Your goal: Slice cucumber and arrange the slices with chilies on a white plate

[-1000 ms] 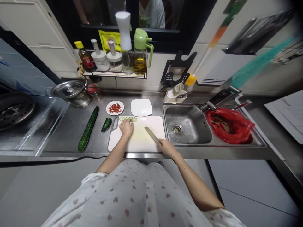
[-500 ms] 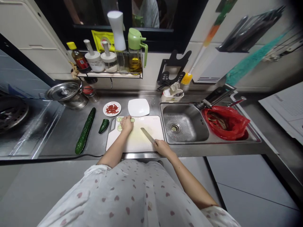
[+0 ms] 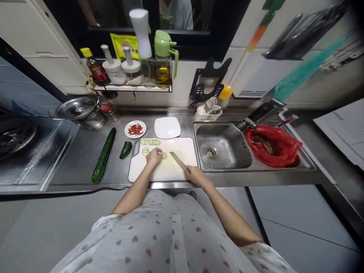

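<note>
A white cutting board (image 3: 182, 147) lies on the steel counter by the sink. Several cucumber slices (image 3: 150, 142) sit along its far edge, with more beside my left hand. My left hand (image 3: 154, 156) rests on the board with its fingers curled down over slices. My right hand (image 3: 195, 174) is closed round the handle of a knife (image 3: 178, 160), whose blade lies low over the board and points away to the left. A whole cucumber (image 3: 104, 154) and a short cucumber end (image 3: 125, 149) lie left of the board.
A small dish of chopped red chilli (image 3: 135, 129) and a white square plate (image 3: 167, 127) stand behind the board. The sink (image 3: 222, 149) is to the right, with a red bag (image 3: 273, 146) beyond it. A lidded pot (image 3: 81, 110) and a shelf of bottles (image 3: 133, 72) are at the back.
My left hand has drawn back from the board's far edge toward the middle, and some slices now lie nearer it. The knife hand has barely moved.
</note>
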A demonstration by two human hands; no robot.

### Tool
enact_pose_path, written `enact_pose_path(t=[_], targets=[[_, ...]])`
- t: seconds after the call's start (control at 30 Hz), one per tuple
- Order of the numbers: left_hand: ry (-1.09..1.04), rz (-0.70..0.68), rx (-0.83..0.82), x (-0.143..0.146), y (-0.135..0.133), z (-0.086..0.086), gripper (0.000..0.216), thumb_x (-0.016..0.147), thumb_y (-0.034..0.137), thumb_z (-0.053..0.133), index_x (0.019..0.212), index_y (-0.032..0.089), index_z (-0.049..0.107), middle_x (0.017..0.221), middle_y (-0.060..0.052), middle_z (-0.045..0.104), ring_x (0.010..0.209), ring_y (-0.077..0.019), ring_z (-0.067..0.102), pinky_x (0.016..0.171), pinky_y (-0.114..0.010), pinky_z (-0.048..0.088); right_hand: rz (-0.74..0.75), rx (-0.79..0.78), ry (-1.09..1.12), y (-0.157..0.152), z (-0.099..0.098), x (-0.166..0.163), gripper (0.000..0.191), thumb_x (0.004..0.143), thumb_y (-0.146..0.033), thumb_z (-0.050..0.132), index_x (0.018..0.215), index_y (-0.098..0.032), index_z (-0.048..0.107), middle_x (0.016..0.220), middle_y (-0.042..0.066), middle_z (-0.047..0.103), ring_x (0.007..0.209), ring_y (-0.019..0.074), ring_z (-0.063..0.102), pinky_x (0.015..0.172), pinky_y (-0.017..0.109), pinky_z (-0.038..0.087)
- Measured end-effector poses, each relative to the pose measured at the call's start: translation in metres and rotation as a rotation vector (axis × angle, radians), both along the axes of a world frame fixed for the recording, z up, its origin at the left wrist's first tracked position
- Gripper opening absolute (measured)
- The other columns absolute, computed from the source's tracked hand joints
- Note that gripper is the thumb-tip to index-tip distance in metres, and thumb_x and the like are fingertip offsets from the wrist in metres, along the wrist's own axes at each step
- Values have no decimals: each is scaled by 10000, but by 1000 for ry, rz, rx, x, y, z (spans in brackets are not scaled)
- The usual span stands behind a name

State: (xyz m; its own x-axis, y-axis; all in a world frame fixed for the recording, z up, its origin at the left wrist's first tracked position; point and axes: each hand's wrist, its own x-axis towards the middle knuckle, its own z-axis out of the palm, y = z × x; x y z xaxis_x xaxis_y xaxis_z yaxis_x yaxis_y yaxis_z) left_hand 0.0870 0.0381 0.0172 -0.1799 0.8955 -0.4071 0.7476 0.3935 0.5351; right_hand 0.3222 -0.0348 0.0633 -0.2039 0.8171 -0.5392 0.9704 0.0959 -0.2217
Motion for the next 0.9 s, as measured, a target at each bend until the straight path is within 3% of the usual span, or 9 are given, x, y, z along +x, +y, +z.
enact_pose_path(t=[0.27,0.5,0.9], targets=[[98,-100,51,-1,-11,-6,208,820,309,594,1026,290,613,930,12,717,980,-207,625,871,-329,388,34,35,-11,-9,6,-5,418,1012,-429,252,1187,-178,536,1052,124,686,973,221,628,732,263,357],[180,-79,93,-3,-12,-10,171,861,292,532,1011,291,615,986,-8,713,1044,-238,599,902,-376,360,137,70,-76,-25,8,-12,362,1017,-375,244,1140,-200,536,991,114,697,935,227,646,730,278,368],[194,-58,31,-1,-7,-4,146,849,310,531,973,291,605,1000,-10,721,1063,-247,591,911,-397,325,153,72,-110,-25,5,-15,315,1009,-331,272,1125,-193,530,955,117,703,921,237,663,716,287,401]])
